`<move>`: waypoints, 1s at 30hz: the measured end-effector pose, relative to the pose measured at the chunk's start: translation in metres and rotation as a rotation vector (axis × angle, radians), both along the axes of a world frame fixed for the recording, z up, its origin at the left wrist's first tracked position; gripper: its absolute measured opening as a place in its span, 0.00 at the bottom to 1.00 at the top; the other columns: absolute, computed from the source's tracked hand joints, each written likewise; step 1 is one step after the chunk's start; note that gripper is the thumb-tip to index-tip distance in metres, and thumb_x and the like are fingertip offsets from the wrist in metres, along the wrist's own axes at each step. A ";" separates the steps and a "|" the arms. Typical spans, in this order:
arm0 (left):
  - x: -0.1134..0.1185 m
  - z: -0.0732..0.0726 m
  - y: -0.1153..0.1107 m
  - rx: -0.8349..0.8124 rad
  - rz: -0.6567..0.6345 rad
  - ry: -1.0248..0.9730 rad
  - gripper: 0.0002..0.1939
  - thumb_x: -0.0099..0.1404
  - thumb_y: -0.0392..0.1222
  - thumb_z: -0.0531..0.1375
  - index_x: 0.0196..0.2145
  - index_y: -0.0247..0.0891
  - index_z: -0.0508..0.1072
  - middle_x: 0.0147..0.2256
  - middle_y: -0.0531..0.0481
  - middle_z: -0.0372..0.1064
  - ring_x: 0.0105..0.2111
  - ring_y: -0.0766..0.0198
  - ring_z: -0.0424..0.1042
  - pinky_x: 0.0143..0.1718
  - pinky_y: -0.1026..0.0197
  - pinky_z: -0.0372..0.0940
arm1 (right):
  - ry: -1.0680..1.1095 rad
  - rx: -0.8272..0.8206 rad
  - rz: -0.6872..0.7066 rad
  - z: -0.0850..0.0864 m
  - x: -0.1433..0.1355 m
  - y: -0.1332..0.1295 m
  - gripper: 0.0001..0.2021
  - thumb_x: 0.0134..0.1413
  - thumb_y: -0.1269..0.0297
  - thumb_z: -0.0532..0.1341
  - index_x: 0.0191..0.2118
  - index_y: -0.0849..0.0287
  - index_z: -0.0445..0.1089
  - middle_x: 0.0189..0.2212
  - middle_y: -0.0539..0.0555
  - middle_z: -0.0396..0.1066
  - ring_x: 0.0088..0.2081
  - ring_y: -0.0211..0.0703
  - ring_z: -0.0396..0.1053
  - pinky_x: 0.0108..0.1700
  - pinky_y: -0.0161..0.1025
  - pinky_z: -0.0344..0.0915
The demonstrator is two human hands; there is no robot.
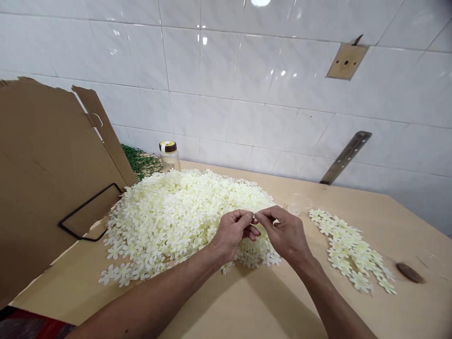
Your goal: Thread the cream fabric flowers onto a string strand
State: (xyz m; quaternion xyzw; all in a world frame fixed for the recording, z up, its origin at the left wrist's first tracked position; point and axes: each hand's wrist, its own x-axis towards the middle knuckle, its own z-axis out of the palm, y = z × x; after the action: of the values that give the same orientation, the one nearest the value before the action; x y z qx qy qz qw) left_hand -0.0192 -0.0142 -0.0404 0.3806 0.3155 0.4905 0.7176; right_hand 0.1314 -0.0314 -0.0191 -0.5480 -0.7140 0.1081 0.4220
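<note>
A large heap of pale yellow-white artificial flowers covers the middle and left of the table. In front of its right side, my left hand and my right hand meet with thumbs and forefingers pinched close together. Whatever lies between the fingertips is too small to make out. To the right of my right hand lies a smaller spread of strung flowers, apart from the heap.
Cardboard stands at the left with a black wire frame by it. Behind the heap are a lidded jar and green netting. A brown oval object lies right. A metal bracket rests against the tiled wall.
</note>
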 end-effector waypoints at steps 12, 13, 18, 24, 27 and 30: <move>0.000 0.003 -0.002 0.012 0.037 0.029 0.16 0.54 0.47 0.69 0.31 0.30 0.73 0.30 0.44 0.71 0.23 0.66 0.71 0.23 0.64 0.64 | -0.105 0.064 -0.032 0.000 -0.004 0.001 0.14 0.64 0.58 0.53 0.32 0.57 0.72 0.30 0.54 0.74 0.31 0.43 0.70 0.35 0.38 0.64; 0.000 0.003 -0.002 0.014 0.044 0.035 0.16 0.54 0.46 0.69 0.31 0.30 0.73 0.30 0.45 0.71 0.22 0.66 0.71 0.23 0.64 0.64 | -0.096 0.047 -0.030 0.000 -0.004 0.001 0.14 0.64 0.58 0.54 0.33 0.57 0.73 0.30 0.55 0.74 0.32 0.44 0.71 0.35 0.39 0.65; 0.001 0.004 -0.002 0.008 0.048 0.034 0.14 0.55 0.45 0.68 0.31 0.31 0.74 0.27 0.46 0.71 0.22 0.66 0.70 0.23 0.64 0.64 | 0.073 -0.098 -0.030 -0.005 -0.002 0.001 0.13 0.59 0.52 0.60 0.39 0.55 0.74 0.32 0.53 0.76 0.32 0.44 0.73 0.33 0.38 0.68; 0.002 -0.002 -0.001 0.016 0.000 0.039 0.14 0.56 0.47 0.66 0.31 0.31 0.75 0.22 0.46 0.71 0.20 0.66 0.69 0.24 0.64 0.64 | 0.101 -0.121 -0.068 -0.005 0.000 0.002 0.13 0.54 0.50 0.64 0.34 0.54 0.77 0.32 0.52 0.78 0.33 0.44 0.74 0.34 0.38 0.69; 0.002 -0.004 -0.002 0.047 -0.036 0.011 0.16 0.57 0.49 0.66 0.32 0.31 0.75 0.26 0.46 0.71 0.21 0.67 0.69 0.24 0.64 0.63 | 0.080 -0.124 -0.101 -0.001 0.001 0.001 0.13 0.54 0.50 0.64 0.30 0.54 0.77 0.29 0.51 0.78 0.31 0.44 0.74 0.35 0.38 0.68; 0.002 -0.001 -0.003 0.056 -0.042 -0.010 0.16 0.56 0.49 0.67 0.32 0.31 0.75 0.32 0.45 0.71 0.22 0.68 0.70 0.23 0.64 0.63 | 0.042 -0.090 -0.105 0.003 0.001 0.000 0.14 0.58 0.51 0.61 0.30 0.55 0.76 0.29 0.51 0.77 0.31 0.44 0.73 0.35 0.38 0.66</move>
State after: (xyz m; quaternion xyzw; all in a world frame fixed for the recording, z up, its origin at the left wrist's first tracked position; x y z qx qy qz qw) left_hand -0.0176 -0.0176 -0.0412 0.4045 0.2901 0.4857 0.7185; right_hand 0.1328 -0.0315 -0.0166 -0.6006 -0.6697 0.1296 0.4170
